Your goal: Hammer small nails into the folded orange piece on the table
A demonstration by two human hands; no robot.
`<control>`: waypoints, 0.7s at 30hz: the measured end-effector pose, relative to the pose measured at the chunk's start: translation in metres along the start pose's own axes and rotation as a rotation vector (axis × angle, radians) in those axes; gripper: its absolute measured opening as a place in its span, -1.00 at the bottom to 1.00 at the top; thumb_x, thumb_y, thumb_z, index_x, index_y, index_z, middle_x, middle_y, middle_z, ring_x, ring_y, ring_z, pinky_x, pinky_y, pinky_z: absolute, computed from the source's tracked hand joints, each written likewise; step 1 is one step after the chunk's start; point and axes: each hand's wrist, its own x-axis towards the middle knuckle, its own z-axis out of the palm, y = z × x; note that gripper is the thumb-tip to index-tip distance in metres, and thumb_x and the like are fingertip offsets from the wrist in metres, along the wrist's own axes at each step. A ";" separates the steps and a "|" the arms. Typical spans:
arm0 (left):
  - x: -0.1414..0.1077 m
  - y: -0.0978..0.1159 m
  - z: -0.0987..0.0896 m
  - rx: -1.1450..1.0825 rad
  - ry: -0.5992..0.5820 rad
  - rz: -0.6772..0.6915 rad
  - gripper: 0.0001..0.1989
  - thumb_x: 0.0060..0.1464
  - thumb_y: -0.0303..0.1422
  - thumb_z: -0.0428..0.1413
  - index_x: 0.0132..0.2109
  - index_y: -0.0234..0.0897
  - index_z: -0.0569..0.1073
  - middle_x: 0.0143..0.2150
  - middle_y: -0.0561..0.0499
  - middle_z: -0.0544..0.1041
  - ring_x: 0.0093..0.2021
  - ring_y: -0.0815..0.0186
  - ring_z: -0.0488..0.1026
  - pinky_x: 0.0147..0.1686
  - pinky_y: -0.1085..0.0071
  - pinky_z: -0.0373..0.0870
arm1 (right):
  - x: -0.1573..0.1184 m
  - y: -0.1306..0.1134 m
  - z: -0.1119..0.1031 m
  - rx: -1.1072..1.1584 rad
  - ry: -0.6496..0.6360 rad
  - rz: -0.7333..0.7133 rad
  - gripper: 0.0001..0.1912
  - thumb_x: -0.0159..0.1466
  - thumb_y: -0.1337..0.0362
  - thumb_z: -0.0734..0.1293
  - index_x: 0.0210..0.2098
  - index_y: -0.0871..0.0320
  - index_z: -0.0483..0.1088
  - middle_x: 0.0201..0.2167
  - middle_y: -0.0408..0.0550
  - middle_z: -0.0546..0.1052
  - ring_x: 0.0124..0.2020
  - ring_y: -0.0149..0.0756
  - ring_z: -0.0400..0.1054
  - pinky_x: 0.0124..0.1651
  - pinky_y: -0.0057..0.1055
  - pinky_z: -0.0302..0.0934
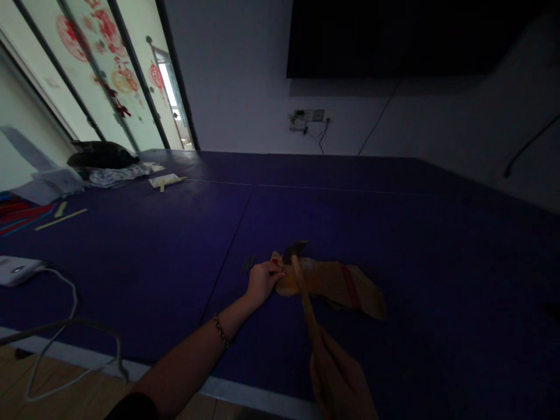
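My right hand (341, 379) is wrapped round the wooden handle of a hammer (301, 277). The hammer's dark metal head is over the left part of a piece of brown cardboard (330, 280) with red markings. My left hand (263, 280), a beaded bracelet on its wrist, rests at the cardboard's left end. Its thumb and index finger pinch a tiny dark thing that looks like a nail, close beside the hammer head; most of it is hidden. Several thin dark nails (248, 264) lie in a row to the left of that hand.
All this is on a purple-blue table (166, 251). At its left are a white device (20, 270) with a cable, red and blue strips (26, 217), a small white tray (165, 180) and a dark bag (102, 155). Behind, a large black screen (394, 38) hangs above wall sockets (311, 115).
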 end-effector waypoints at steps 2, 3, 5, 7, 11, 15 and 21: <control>0.000 0.001 0.000 -0.004 -0.006 -0.003 -0.94 -0.11 -0.45 0.14 -0.45 -0.29 0.52 -0.41 0.02 0.54 -0.36 0.35 0.45 -0.31 0.48 0.32 | 0.000 -0.002 -0.001 -0.001 -0.035 0.003 -0.42 -0.02 -0.05 0.28 -0.11 0.20 0.37 -0.74 -0.22 0.28 -0.72 -0.48 0.15 -0.70 -0.57 0.08; 0.000 0.001 -0.001 -0.003 -0.008 -0.007 -0.94 -0.11 -0.45 0.14 -0.45 -0.29 0.52 -0.41 0.02 0.54 -0.35 0.35 0.45 -0.31 0.48 0.32 | 0.001 -0.003 -0.002 0.001 -0.049 -0.004 -0.43 -0.01 -0.05 0.28 -0.11 0.19 0.38 -0.74 -0.22 0.27 -0.71 -0.47 0.16 -0.69 -0.56 0.10; 0.000 0.002 -0.002 0.002 -0.014 -0.023 -0.94 -0.11 -0.45 0.14 -0.45 -0.28 0.52 -0.41 0.03 0.54 -0.36 0.35 0.45 -0.32 0.49 0.32 | 0.002 -0.004 -0.002 -0.001 -0.060 -0.011 -0.45 -0.02 -0.03 0.30 -0.13 0.18 0.39 -0.72 -0.20 0.29 -0.67 -0.45 0.19 -0.64 -0.55 0.13; 0.000 0.002 -0.002 0.008 -0.019 -0.037 -0.94 -0.11 -0.45 0.14 -0.44 -0.28 0.52 -0.41 0.03 0.54 -0.36 0.36 0.44 -0.34 0.49 0.32 | 0.003 -0.003 -0.002 0.003 -0.057 0.001 -0.48 -0.02 -0.01 0.31 -0.14 0.17 0.40 -0.71 -0.19 0.31 -0.65 -0.45 0.20 -0.62 -0.54 0.15; 0.000 0.003 -0.003 0.010 -0.018 -0.030 -0.94 -0.11 -0.45 0.14 -0.44 -0.29 0.52 -0.40 0.01 0.53 -0.36 0.36 0.44 -0.34 0.48 0.32 | 0.001 0.001 -0.001 0.023 -0.061 0.020 -0.47 0.00 -0.02 0.28 -0.13 0.18 0.39 -0.75 -0.23 0.24 -0.71 -0.48 0.14 -0.67 -0.56 0.10; -0.001 0.004 -0.003 0.005 -0.020 -0.023 -0.95 -0.12 -0.46 0.15 -0.44 -0.30 0.52 -0.38 0.01 0.53 -0.35 0.36 0.44 -0.30 0.47 0.32 | -0.001 0.001 -0.004 0.056 -0.044 0.027 -0.42 -0.04 -0.04 0.31 -0.11 0.19 0.37 -0.75 -0.25 0.24 -0.72 -0.48 0.14 -0.69 -0.56 0.09; 0.000 0.006 -0.006 -0.015 -0.029 -0.048 -0.92 -0.17 -0.52 0.17 -0.42 -0.30 0.51 -0.38 0.02 0.52 -0.33 0.36 0.43 -0.26 0.45 0.32 | 0.015 0.003 -0.020 0.176 0.051 0.107 -0.33 -0.12 -0.04 0.37 -0.08 0.17 0.29 -0.67 -0.24 0.32 -0.69 -0.49 0.22 -0.69 -0.60 0.11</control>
